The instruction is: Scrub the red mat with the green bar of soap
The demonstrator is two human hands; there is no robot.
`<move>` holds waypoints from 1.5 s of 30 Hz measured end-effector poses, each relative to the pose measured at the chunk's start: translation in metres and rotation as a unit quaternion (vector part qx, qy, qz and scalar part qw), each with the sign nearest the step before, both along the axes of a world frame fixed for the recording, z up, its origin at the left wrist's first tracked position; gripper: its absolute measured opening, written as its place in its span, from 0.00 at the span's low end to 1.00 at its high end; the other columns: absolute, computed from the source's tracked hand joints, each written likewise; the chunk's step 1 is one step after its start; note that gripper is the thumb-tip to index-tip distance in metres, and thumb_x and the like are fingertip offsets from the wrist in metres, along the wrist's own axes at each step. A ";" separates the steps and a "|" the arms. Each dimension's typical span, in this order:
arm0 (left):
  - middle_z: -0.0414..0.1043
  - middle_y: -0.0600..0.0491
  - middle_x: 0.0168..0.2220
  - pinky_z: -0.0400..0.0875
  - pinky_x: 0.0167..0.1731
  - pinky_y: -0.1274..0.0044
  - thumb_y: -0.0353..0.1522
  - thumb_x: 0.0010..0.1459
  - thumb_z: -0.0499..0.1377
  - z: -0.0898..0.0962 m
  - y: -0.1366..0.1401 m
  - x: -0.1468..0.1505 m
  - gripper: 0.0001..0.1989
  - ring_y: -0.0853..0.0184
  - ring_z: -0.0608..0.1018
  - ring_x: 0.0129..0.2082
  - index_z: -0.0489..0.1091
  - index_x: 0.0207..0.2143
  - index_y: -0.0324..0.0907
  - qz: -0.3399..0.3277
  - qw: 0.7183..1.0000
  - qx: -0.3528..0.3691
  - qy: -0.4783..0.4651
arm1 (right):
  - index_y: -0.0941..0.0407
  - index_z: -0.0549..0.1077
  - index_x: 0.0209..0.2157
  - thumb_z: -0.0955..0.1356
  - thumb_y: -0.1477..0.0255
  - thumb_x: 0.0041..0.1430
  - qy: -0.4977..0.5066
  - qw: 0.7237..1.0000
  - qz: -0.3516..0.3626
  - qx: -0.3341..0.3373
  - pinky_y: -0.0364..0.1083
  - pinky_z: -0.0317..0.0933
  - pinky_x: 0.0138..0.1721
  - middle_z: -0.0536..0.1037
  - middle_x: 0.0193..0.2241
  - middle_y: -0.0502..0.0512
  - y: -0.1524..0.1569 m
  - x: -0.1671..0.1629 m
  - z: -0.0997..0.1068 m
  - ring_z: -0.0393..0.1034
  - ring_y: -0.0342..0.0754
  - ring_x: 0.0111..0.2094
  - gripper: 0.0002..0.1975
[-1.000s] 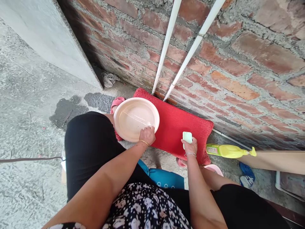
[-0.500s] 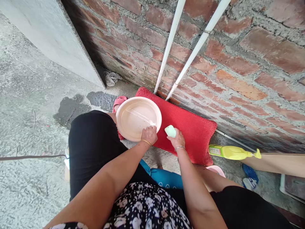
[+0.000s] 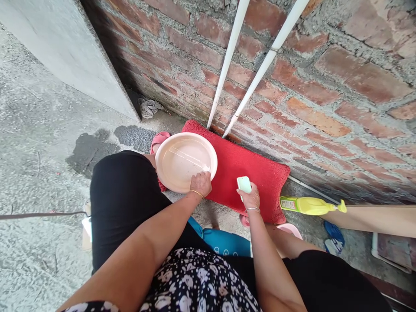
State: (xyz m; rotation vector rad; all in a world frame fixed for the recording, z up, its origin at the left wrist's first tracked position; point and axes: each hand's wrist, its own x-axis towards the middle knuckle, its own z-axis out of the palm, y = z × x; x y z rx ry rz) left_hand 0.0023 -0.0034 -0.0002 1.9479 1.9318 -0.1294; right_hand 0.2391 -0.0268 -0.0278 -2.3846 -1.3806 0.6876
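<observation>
Gripping the near right rim of a pale pink basin [image 3: 169, 173] is my left hand [image 3: 200, 184], its fingers curled over the edge to the inside. The basin stands tilted a little over the left end of a red mat [image 3: 224, 169], and a shallow layer of water seems to lie in it. Over the mat's right part, my right hand [image 3: 251, 197] is closed around a pale green scrub brush [image 3: 243, 184] with a small hole near its end. Its underside and any bristles are hidden.
A yellow detergent bottle [image 3: 312, 206] lies at the mat's right end. Two white pipes [image 3: 227, 69] run up the brick wall [image 3: 302, 99] behind. A grey slab [image 3: 74, 60] leans at upper left. Pink slippers [image 3: 160, 141] and a blue slipper [image 3: 333, 236] are on the floor.
My right hand has moved right with the scrub brush, away from the basin. My left hand keeps its hold on the rim. The whole view has shifted slightly.
</observation>
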 end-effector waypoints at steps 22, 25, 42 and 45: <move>0.67 0.43 0.40 0.61 0.40 0.67 0.28 0.57 0.44 0.001 0.000 -0.001 0.14 0.59 0.70 0.41 0.64 0.43 0.40 0.001 1.000 -0.013 -0.002 | 0.52 0.64 0.51 0.72 0.58 0.38 -0.010 0.999 -0.032 -0.024 0.46 0.59 0.38 0.71 0.43 0.55 -0.019 0.032 -0.008 0.67 0.52 0.40 0.36; 0.67 0.43 0.40 0.61 0.40 0.67 0.28 0.56 0.44 0.001 0.001 -0.001 0.14 0.59 0.70 0.41 0.64 0.43 0.40 -0.003 1.000 -0.011 -0.004 | 0.53 0.65 0.50 0.72 0.58 0.38 -0.006 0.999 -0.046 -0.024 0.47 0.60 0.39 0.71 0.42 0.56 -0.019 0.030 -0.006 0.67 0.52 0.40 0.35; 0.68 0.41 0.42 0.61 0.40 0.67 0.29 0.57 0.44 0.004 0.002 0.000 0.17 0.58 0.70 0.42 0.65 0.46 0.39 0.000 1.000 -0.028 0.000 | 0.49 0.60 0.54 0.72 0.59 0.41 -0.022 0.987 0.130 -0.088 0.46 0.59 0.40 0.69 0.45 0.54 -0.009 -0.031 -0.008 0.66 0.50 0.43 0.37; 0.68 0.42 0.41 0.61 0.40 0.67 0.28 0.57 0.44 0.003 0.001 0.000 0.16 0.59 0.71 0.41 0.64 0.44 0.39 -0.002 1.000 -0.020 -0.002 | 0.49 0.62 0.53 0.72 0.59 0.40 -0.007 0.993 0.100 -0.069 0.46 0.59 0.40 0.69 0.45 0.53 -0.014 -0.010 -0.011 0.66 0.50 0.43 0.36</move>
